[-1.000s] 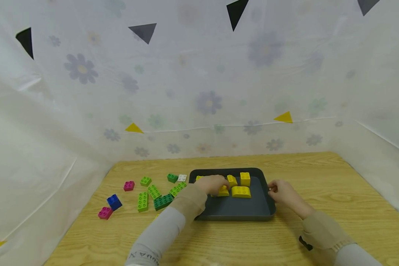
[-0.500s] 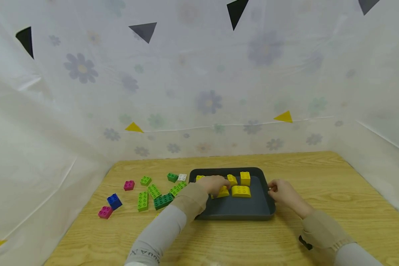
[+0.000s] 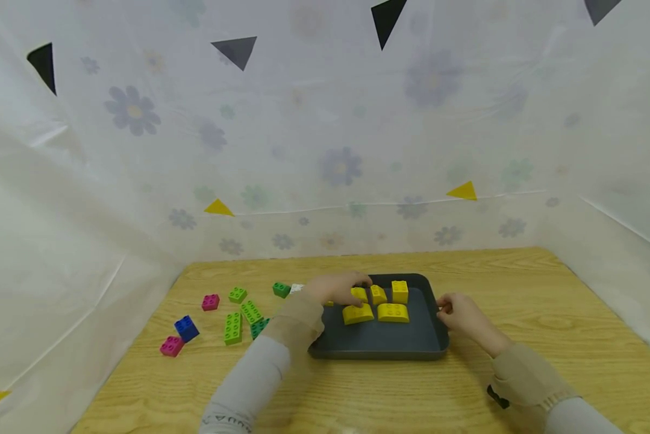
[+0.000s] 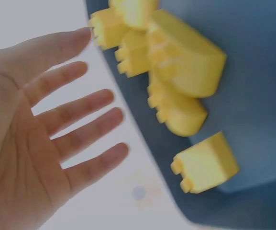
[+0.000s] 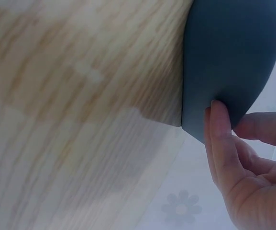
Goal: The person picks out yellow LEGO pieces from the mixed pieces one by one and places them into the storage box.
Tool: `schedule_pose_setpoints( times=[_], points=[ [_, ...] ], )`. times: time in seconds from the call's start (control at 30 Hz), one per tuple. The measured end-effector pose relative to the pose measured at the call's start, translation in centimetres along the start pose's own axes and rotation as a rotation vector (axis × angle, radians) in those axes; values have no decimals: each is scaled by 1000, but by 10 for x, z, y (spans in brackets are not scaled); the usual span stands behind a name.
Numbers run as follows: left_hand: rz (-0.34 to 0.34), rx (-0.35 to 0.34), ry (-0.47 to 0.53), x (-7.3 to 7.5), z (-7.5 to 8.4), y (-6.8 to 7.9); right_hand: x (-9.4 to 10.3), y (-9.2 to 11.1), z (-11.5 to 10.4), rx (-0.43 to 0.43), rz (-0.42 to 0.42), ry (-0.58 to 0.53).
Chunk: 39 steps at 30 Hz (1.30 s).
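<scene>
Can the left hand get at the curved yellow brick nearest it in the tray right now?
Probably yes. The left hand is open and empty above the tray, and the curved yellow brick lies just beside it with nothing covering it.

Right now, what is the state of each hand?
Left hand: open, holding nothing, above the tray.
Right hand: fingers touching the tray's side.

We find the tray (image 3: 379, 343) at table (image 3: 520, 289) centre, five bricks (image 3: 392, 312) in it, loose bricks (image 3: 232, 328) at 9 o'clock.
</scene>
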<state>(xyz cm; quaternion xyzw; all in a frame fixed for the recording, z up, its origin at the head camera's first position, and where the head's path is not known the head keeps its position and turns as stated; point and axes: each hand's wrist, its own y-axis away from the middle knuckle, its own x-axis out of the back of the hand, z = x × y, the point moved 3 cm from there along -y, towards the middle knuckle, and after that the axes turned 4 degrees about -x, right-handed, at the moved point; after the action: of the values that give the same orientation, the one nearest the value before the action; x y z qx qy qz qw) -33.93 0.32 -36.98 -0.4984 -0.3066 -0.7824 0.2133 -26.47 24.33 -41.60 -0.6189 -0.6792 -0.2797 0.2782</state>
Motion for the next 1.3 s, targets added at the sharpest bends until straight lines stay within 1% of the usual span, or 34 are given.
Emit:
schedule_pose_setpoints(
  times=[0.13, 0.2, 0.33, 0.37, 0.53, 0.63, 0.73, 0.83, 0.9, 1.07, 1.13, 1.2, 1.3],
  points=[
    [92, -41, 87, 16, -7, 13, 0, 0, 0, -2, 2, 1],
    [154, -54, 86, 24, -11, 21, 0, 0, 0, -2, 0, 1],
    [267, -44, 27, 35, -22, 40, 1, 0, -1, -5, -1, -1],
    [287, -35, 5, 36, -25, 44, 0, 0, -1, -3, -2, -1],
    [367, 11, -30, 40, -37, 68, 0, 0, -1, -8, -2, -8],
    [415, 26, -32, 37, -45, 82, 1, -1, -1, -8, 2, 0],
    [464, 17, -37, 31, -52, 95, 1, -1, -2, -12, 4, 12],
    [502, 10, -60, 25, -59, 106, 1, 0, -2, -17, 3, 14],
    [518, 26, -67, 20, -62, 114, 1, 0, -2, -20, 1, 11],
    [548, 53, -64, 6, -69, 134, 1, 1, -2, -12, 3, 5],
    [560, 54, -65, -1, -71, 142, 1, 0, -2, -11, 5, 5],
    [560, 70, -70, -9, -74, 149, 1, 0, -1, -5, 2, 6],
    [532, 106, -62, -22, -78, 159, 1, 0, 0, -13, 0, 5]
  ],
)
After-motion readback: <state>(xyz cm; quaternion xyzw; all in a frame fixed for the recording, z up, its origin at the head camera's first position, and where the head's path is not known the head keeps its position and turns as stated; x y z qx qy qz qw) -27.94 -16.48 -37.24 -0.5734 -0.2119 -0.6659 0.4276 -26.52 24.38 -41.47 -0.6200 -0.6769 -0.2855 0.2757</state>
